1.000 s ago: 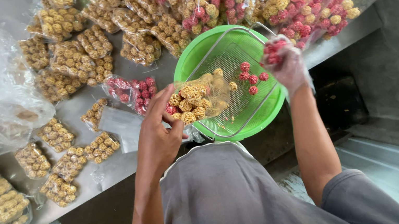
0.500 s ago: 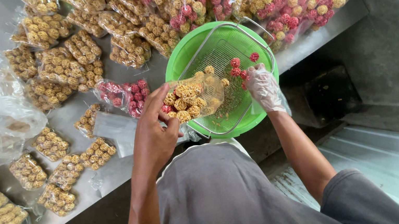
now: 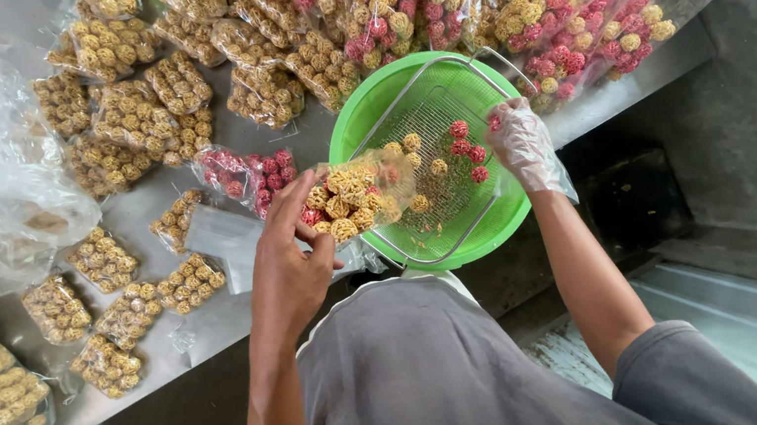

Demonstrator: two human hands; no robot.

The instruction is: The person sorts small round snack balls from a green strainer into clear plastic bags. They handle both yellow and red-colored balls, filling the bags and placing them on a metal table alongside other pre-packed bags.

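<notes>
Grey metal desk (image 3: 216, 327) crowded with sealed snack packets. Left hand (image 3: 291, 265) pinches an open clear bag (image 3: 358, 194) of yellow-and-red balls over the green colander (image 3: 354, 116); gloved right hand (image 3: 523, 143), loosely cupped, reaches in. Tilting the bag could spill balls.

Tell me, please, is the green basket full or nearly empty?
Nearly empty: the green basket holds a few loose red and yellow balls; its mesh shows through.
</notes>
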